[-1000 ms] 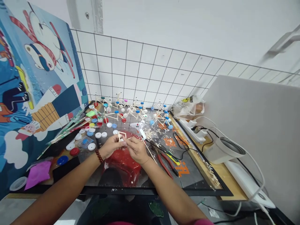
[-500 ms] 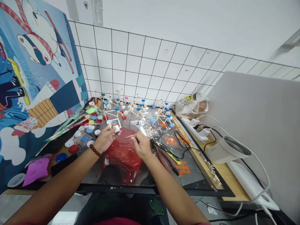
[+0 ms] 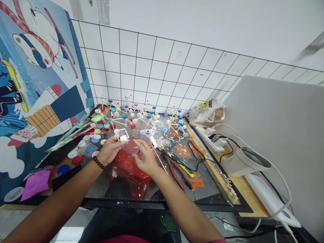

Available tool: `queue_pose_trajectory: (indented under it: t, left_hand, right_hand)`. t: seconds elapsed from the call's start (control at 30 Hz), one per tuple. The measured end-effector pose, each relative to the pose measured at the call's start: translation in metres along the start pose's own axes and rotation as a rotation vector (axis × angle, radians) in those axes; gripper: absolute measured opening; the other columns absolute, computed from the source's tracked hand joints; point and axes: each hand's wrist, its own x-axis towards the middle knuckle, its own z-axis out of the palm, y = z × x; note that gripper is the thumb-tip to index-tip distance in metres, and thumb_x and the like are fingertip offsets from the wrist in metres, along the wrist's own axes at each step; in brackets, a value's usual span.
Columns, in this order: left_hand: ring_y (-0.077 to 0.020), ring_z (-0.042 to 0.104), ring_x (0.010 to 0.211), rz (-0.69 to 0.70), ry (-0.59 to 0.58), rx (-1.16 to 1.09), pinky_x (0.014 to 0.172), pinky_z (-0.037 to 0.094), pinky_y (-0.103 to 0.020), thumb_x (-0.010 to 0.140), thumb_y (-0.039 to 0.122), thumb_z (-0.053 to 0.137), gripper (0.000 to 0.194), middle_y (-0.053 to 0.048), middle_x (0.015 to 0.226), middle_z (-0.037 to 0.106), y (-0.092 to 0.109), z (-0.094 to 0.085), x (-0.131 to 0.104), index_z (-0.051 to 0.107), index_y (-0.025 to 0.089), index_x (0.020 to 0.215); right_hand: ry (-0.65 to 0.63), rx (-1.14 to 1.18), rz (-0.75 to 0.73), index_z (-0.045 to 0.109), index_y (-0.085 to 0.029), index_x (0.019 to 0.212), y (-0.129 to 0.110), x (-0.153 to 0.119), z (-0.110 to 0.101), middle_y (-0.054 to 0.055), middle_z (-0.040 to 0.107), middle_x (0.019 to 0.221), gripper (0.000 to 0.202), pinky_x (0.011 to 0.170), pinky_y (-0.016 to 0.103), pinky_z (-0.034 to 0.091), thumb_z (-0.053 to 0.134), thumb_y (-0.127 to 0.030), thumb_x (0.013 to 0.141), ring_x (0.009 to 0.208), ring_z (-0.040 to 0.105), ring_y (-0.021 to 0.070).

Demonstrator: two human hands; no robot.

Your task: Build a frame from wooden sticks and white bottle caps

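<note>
Wrapped round a small stick frame with a white cap (image 3: 124,138), my left hand (image 3: 110,151) is closed above the left part of the red stool seen through the glass top. My right hand (image 3: 145,157) is just right of it, thumb and fingers bent toward each other, with a short wooden stick (image 3: 136,147) by the fingertips. A white glue gun (image 3: 149,135) lies behind my right hand. Farther back stand several stick models (image 3: 149,117) with coloured caps.
Loose bottle caps (image 3: 77,159) and a pink packet (image 3: 36,184) lie at the left. Red-handled pliers (image 3: 177,177), a yellow cutter (image 3: 187,170), stick scraps (image 3: 164,141) and a black cable are on the right. A power strip (image 3: 210,139) sits beyond the frame.
Both hands have shifted slightly left. My right hand has turned, and its fingers have spread a little around the short stick. A long thin stick now shows beside the right wrist.
</note>
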Motion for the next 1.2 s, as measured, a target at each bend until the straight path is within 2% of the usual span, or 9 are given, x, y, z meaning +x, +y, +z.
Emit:
queue_pose_trajectory:
  t: [0.2, 0.33, 0.47, 0.57, 0.63, 0.77, 0.97, 1.07, 1.2]
  left_hand:
    - [-0.0185, 0.071, 0.088, -0.024, -0.165, 0.247, 0.086, 0.054, -0.031, 0.06, 0.018, 0.088, 0.046, -0.008, 0.101, 0.076, -0.014, 0.003, -0.007, 0.072, 0.014, 0.102]
    - [-0.023, 0.07, 0.098, 0.034, -0.228, 0.374, 0.093, 0.053, -0.037, 0.059, 0.023, 0.088, 0.049, -0.011, 0.11, 0.074, -0.022, 0.0, -0.004, 0.07, 0.015, 0.104]
    - [-0.0242, 0.07, 0.098, 0.12, -0.134, 0.464, 0.09, 0.054, -0.038, 0.057, 0.026, 0.087, 0.06, -0.012, 0.109, 0.073, -0.027, 0.001, -0.004, 0.065, 0.016, 0.112]
    - [-0.0215, 0.07, 0.093, 0.165, -0.107, 0.531, 0.085, 0.055, -0.035, 0.058, 0.024, 0.084, 0.066, -0.01, 0.108, 0.073, -0.031, 0.006, -0.007, 0.062, 0.017, 0.12]
    - [-0.0195, 0.07, 0.085, 0.197, -0.085, 0.581, 0.079, 0.056, -0.032, 0.057, 0.023, 0.083, 0.058, -0.007, 0.099, 0.074, -0.033, 0.007, -0.008, 0.067, 0.017, 0.112]
    - [-0.0131, 0.059, 0.057, 0.252, 0.075, 0.609, 0.057, 0.049, -0.025, 0.058, 0.031, 0.083, 0.026, -0.001, 0.065, 0.069, -0.025, 0.0, -0.004, 0.073, 0.016, 0.076]
    - [-0.0086, 0.052, 0.053, 0.304, 0.221, 0.504, 0.048, 0.04, -0.019, 0.075, 0.048, 0.072, 0.032, 0.001, 0.064, 0.062, -0.004, -0.011, 0.002, 0.068, 0.016, 0.078]
    - [-0.0114, 0.058, 0.058, 0.253, 0.146, 0.485, 0.052, 0.046, -0.022, 0.07, 0.047, 0.077, 0.037, -0.002, 0.072, 0.067, -0.004, -0.005, -0.001, 0.07, 0.015, 0.086]
    - [-0.0177, 0.067, 0.085, 0.104, -0.131, 0.407, 0.079, 0.054, -0.03, 0.06, 0.028, 0.087, 0.054, -0.007, 0.1, 0.073, -0.01, 0.007, -0.01, 0.068, 0.017, 0.11]
  right_hand:
    - [0.145, 0.159, 0.208, 0.064, -0.021, 0.121, 0.015, 0.006, 0.003, 0.01, 0.067, 0.11, 0.034, 0.078, 0.034, 0.053, 0.057, -0.025, 0.088, 0.087, 0.064, 0.0196]
    - [0.069, 0.297, 0.274, 0.066, -0.021, 0.115, 0.016, 0.007, 0.005, 0.006, 0.068, 0.096, 0.03, 0.068, 0.028, 0.05, 0.061, -0.029, 0.086, 0.076, 0.061, 0.0167]
    - [-0.046, 0.409, 0.317, 0.063, -0.022, 0.114, 0.016, 0.005, 0.006, 0.004, 0.067, 0.099, 0.033, 0.07, 0.028, 0.048, 0.065, -0.035, 0.084, 0.078, 0.059, 0.0161]
    - [-0.042, 0.5, 0.366, 0.063, -0.022, 0.102, 0.017, 0.005, 0.008, 0.002, 0.067, 0.09, 0.025, 0.072, 0.028, 0.048, 0.064, -0.04, 0.084, 0.078, 0.06, 0.0165]
    - [-0.006, 0.579, 0.386, 0.061, -0.022, 0.096, 0.017, 0.006, 0.009, 0.0, 0.065, 0.085, 0.026, 0.071, 0.028, 0.047, 0.067, -0.043, 0.081, 0.075, 0.058, 0.016]
    - [0.106, 0.68, 0.45, 0.057, -0.022, 0.09, 0.011, 0.009, 0.007, -0.003, 0.059, 0.076, 0.031, 0.06, 0.025, 0.042, 0.07, -0.047, 0.076, 0.062, 0.051, 0.0128]
    - [0.145, 0.69, 0.5, 0.055, -0.021, 0.088, 0.009, 0.012, 0.004, -0.005, 0.055, 0.069, 0.031, 0.054, 0.024, 0.039, 0.065, -0.049, 0.079, 0.054, 0.046, 0.0101]
    - [0.163, 0.639, 0.486, 0.055, -0.021, 0.087, 0.012, 0.013, 0.007, -0.004, 0.056, 0.069, 0.033, 0.054, 0.024, 0.041, 0.067, -0.05, 0.076, 0.056, 0.048, 0.0107]
    - [0.183, 0.603, 0.441, 0.057, -0.022, 0.091, 0.015, 0.012, 0.011, 0.0, 0.065, 0.081, 0.037, 0.065, 0.026, 0.049, 0.074, -0.047, 0.07, 0.069, 0.058, 0.0143]
